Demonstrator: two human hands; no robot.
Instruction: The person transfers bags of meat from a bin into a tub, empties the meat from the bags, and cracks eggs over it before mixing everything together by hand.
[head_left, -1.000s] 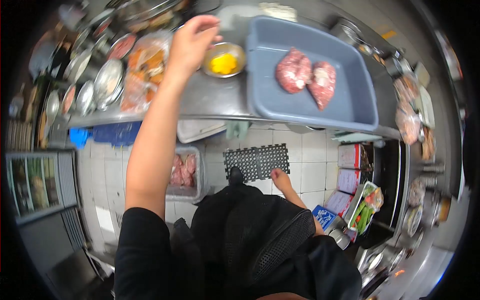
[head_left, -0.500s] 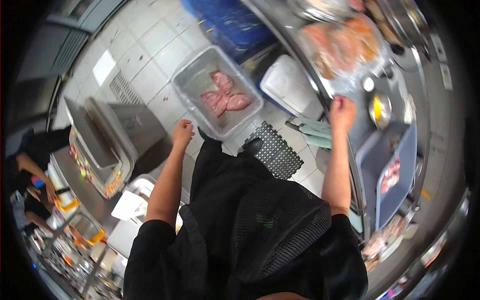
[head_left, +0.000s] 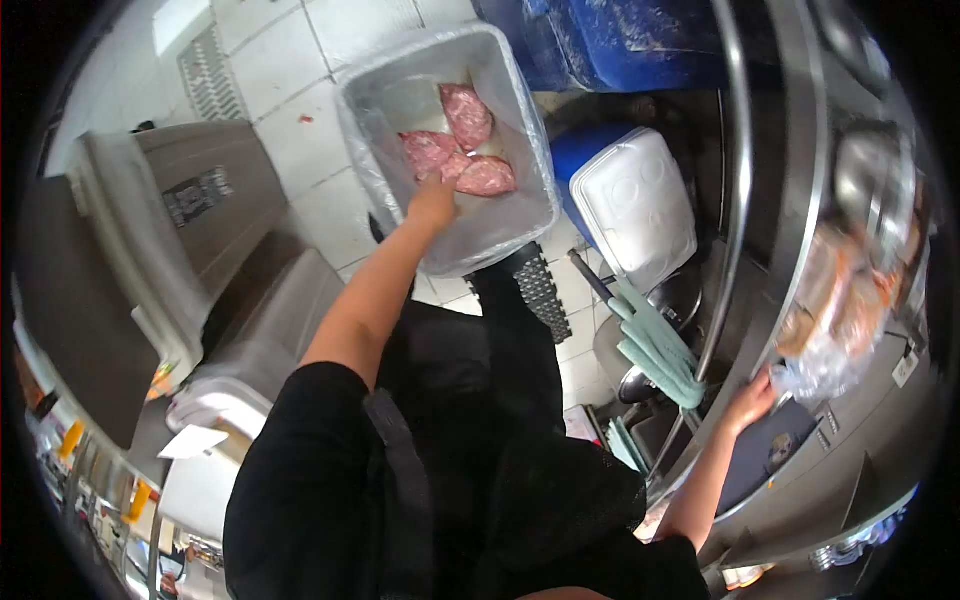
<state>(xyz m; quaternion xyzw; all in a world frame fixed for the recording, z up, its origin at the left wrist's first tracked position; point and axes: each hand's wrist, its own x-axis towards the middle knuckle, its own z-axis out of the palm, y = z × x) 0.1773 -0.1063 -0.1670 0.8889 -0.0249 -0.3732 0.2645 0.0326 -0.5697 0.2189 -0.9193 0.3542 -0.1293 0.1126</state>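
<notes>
My left hand [head_left: 432,205] reaches down into a grey bin [head_left: 375,80] lined with clear plastic. Its fingertips meet the near edge of a piece of raw meat [head_left: 428,150]; the back of the hand mostly hides the fingers, so their grip does not show. Another piece of meat [head_left: 466,118] and a third piece [head_left: 487,176] lie against it on the bin's bottom. On the right, my right hand [head_left: 750,402] is closed on the edge of the metal counter [head_left: 795,290], close beside a clear plastic bag [head_left: 835,345] of pale orange food.
Grey-brown bins [head_left: 200,190] stand on the left. A blue container [head_left: 640,45] is beyond the meat bin. Under the counter are a white-lidded tub [head_left: 640,205] and green gloves [head_left: 655,345] by a metal rail [head_left: 735,180]. A black perforated mat [head_left: 540,295] lies on the tiles.
I have bent lower, and the bin looks nearer. My left hand has gone from beside the bin down to the meat inside. My right hand appears lower in view, at the counter edge.
</notes>
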